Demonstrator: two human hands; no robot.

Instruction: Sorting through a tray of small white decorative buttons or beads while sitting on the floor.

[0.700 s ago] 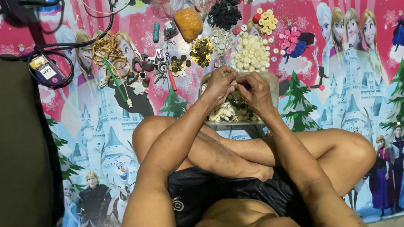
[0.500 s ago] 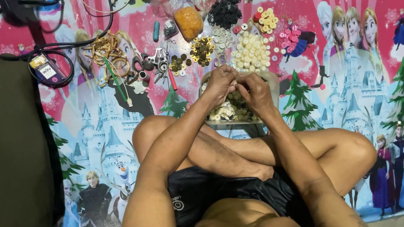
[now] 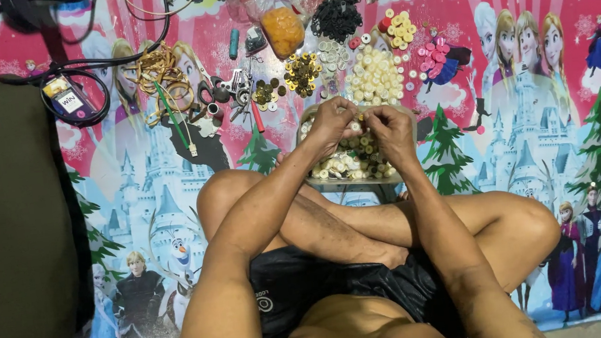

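Observation:
I sit cross-legged on a bright cartoon-printed mat [image 3: 543, 94]. My left hand [image 3: 333, 123] and my right hand [image 3: 390, 129] meet over a shallow tray [image 3: 349, 180] heaped with small cream and brownish buttons. Both pinch one small pale button [image 3: 356, 125] between the fingertips, just above the heap. The tray rests in front of my shins, its far side hidden behind my hands.
Beyond the tray lie sorted heaps: cream buttons [image 3: 374, 77], yellow ones [image 3: 399, 29], pink ones [image 3: 435, 57], black ones [image 3: 336, 17], brass ones [image 3: 301, 73]. An orange-filled bag [image 3: 283, 29], scissors [image 3: 223, 92], rubber bands [image 3: 157, 71] and a black cable [image 3: 48, 68] lie left. A dark cushion [image 3: 6, 234] borders the mat.

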